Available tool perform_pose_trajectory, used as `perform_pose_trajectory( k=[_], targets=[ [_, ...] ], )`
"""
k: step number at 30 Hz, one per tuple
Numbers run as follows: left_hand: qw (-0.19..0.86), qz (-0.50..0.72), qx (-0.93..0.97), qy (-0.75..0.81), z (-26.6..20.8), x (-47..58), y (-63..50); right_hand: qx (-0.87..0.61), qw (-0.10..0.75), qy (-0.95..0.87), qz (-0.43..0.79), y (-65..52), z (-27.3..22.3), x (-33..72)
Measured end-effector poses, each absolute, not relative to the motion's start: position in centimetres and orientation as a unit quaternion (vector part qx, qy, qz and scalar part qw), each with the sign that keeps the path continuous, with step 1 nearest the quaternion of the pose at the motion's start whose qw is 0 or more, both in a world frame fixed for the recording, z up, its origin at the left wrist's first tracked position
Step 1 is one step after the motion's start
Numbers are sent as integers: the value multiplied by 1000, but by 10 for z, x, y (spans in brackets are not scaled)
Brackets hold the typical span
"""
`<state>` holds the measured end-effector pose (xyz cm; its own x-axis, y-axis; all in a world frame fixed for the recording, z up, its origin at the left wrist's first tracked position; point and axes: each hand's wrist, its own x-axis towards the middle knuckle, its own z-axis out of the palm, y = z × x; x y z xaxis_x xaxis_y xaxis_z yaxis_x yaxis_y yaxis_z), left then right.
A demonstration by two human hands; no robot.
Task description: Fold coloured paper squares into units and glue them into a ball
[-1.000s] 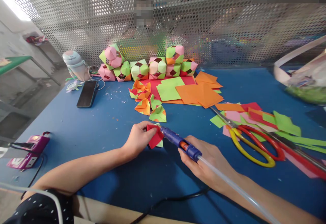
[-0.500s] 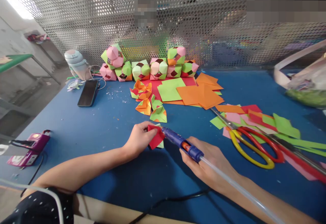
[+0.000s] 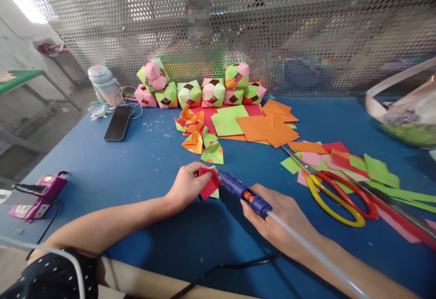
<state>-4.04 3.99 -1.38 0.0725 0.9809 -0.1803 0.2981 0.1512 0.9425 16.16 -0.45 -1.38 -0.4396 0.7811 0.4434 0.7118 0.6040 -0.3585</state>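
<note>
Between the thumb and fingers of my left hand (image 3: 187,183) is a folded red and green paper piece (image 3: 208,184). My right hand (image 3: 275,210) wraps round a blue hot glue gun (image 3: 238,187), with a clear glue stick (image 3: 306,245) trailing from its back end. The gun's nozzle meets the right edge of the red paper, though I cannot tell whether glue is on it. Just beyond my hands lie folded orange and green paper pieces (image 3: 211,152) and an orange folded cluster (image 3: 189,120).
Paper balls (image 3: 213,93) line the perforated metal screen. Flat orange sheets (image 3: 259,126) lie before them. Scissors (image 3: 335,194) rest over paper scraps on the right. A phone (image 3: 118,123), a bottle (image 3: 104,83) and a purple power strip (image 3: 40,198) stand left. A black cord (image 3: 225,267) crosses the near side.
The view has shifted very slightly. Both hands, the paper piece and the glue gun stay in nearly the same place.
</note>
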Motion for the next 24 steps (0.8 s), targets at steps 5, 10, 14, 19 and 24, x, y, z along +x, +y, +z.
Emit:
perform_pose_trajectory(
  k=[5, 10, 14, 19, 24],
  targets=[
    [483, 351, 552, 582, -14, -40, 40, -443, 291, -846, 53, -5, -11, 162],
    [474, 362, 557, 578, -15, -41, 39, -441, 286, -849, 58, -6, -8, 163],
    [475, 362, 556, 579, -15, -41, 39, -447, 283, -847, 54, -7, -6, 164],
    [477, 360, 557, 577, -15, -41, 39, -440, 288, -849, 48, -6, -7, 163],
    [484, 365, 551, 574, -15, -41, 39, -451, 282, -845, 59, -7, -6, 162]
  ],
)
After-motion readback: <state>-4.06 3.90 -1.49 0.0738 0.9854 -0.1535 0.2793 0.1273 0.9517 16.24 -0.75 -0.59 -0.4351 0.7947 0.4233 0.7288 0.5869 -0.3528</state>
